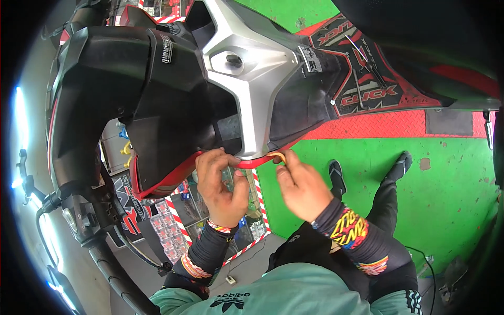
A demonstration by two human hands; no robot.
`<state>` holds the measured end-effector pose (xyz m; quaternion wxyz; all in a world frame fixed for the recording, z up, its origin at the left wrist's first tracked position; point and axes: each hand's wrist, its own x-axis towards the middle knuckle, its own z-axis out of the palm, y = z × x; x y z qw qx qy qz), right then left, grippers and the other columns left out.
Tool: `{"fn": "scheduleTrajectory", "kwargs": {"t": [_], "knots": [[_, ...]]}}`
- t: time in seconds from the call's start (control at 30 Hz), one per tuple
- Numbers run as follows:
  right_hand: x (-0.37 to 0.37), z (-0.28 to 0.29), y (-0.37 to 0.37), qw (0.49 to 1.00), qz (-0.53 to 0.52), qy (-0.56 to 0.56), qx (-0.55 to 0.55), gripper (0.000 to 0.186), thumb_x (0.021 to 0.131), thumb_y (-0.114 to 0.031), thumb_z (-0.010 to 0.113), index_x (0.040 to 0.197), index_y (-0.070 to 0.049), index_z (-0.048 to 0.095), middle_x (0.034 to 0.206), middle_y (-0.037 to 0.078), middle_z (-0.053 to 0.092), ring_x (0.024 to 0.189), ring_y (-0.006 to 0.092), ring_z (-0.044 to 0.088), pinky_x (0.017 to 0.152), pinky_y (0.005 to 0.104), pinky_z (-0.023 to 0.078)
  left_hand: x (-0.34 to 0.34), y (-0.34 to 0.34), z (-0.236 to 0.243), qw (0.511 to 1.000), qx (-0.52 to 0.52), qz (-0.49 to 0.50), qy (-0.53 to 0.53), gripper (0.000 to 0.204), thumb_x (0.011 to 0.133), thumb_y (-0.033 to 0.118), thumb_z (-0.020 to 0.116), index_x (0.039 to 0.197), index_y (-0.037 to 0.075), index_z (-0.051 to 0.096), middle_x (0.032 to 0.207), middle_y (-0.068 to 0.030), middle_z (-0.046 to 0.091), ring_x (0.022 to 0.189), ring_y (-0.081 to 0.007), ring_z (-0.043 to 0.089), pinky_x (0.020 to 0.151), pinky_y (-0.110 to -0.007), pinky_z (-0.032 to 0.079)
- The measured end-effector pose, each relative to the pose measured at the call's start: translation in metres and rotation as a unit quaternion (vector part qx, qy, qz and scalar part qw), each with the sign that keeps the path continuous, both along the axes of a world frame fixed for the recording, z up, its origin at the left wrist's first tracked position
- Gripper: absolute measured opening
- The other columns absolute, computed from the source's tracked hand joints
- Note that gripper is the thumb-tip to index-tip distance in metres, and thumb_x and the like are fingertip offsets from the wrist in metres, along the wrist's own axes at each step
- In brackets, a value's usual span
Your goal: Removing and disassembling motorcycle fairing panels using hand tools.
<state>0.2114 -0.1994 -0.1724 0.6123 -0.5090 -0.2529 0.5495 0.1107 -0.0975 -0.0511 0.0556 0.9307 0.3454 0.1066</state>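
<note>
A scooter with a black front body and a silver Y-shaped centre panel (pixel 254 100) fills the upper part of the head view. Along its near side runs a red trim edge (pixel 252 164). My left hand (pixel 220 184) rests on this edge, fingertips bent over the seam beside the silver panel's lower tip. In my right hand (pixel 307 190) is a thin, yellow-orange curved tool (pixel 276 155), pinched between thumb and fingers. Its tip meets the seam between the silver panel and the red trim. How deep the tip sits is hidden.
The handlebar grip (pixel 118 278) and brake lever reach down at left. Thin tools (pixel 361 86) lie on the footboard mat at upper right. Below the scooter are a glass display case of small packages (pixel 170 231), a green floor (pixel 436 173) and a red textured plate (pixel 362 126).
</note>
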Motion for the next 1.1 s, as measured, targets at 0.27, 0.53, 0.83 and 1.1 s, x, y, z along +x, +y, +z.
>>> {"fn": "scheduleTrajectory", "kwargs": {"t": [0.27, 0.53, 0.83, 1.1], "knots": [[0.040, -0.005, 0.015, 0.943, 0.116, -0.306, 0.054, 0.024, 0.087, -0.006, 0.056, 0.107, 0.007, 0.050, 0.069, 0.023, 0.065, 0.065, 0.0421, 0.067, 0.057, 0.0500, 0.052, -0.002, 0.001, 0.000, 0.999, -0.027, 0.008, -0.036, 0.027, 0.069, -0.002, 0.060, 0.096, -0.001, 0.063, 0.104, -0.0173, 0.061, 0.101, -0.0328, 0.058, 0.095, -0.045, 0.048], [0.019, -0.007, 0.011, 0.945, 0.165, -0.275, 0.066, 0.029, 0.088, -0.006, 0.057, 0.110, 0.008, 0.045, 0.066, 0.023, 0.063, 0.064, 0.0431, 0.066, 0.056, 0.0513, 0.052, -0.014, -0.007, 0.011, 0.998, -0.029, -0.052, 0.015, 0.025, 0.086, 0.005, 0.062, 0.109, -0.003, 0.061, 0.123, -0.0190, 0.056, 0.119, -0.0301, 0.055, 0.110, -0.047, 0.042], [-0.021, 0.012, 0.011, 0.992, 0.048, -0.106, -0.041, 0.034, 0.095, -0.010, 0.056, 0.120, 0.007, 0.039, 0.072, 0.029, 0.061, 0.070, 0.0493, 0.064, 0.063, 0.0557, 0.050, -0.035, -0.023, -0.014, 0.994, 0.032, 0.092, 0.045, 0.061, 0.083, 0.008, 0.065, 0.141, -0.001, 0.048, 0.144, -0.0208, 0.046, 0.136, -0.0360, 0.044, 0.112, -0.045, 0.040], [0.057, 0.036, -0.022, 0.978, 0.052, -0.202, -0.009, 0.032, 0.095, -0.008, 0.052, 0.122, 0.006, 0.042, 0.077, 0.029, 0.064, 0.077, 0.0507, 0.064, 0.071, 0.0568, 0.052, -0.057, -0.045, 0.017, 0.995, 0.026, 0.096, 0.003, 0.044, 0.085, 0.006, 0.067, 0.126, 0.002, 0.055, 0.132, -0.0176, 0.051, 0.122, -0.0322, 0.052, 0.105, -0.042, 0.042]]}}
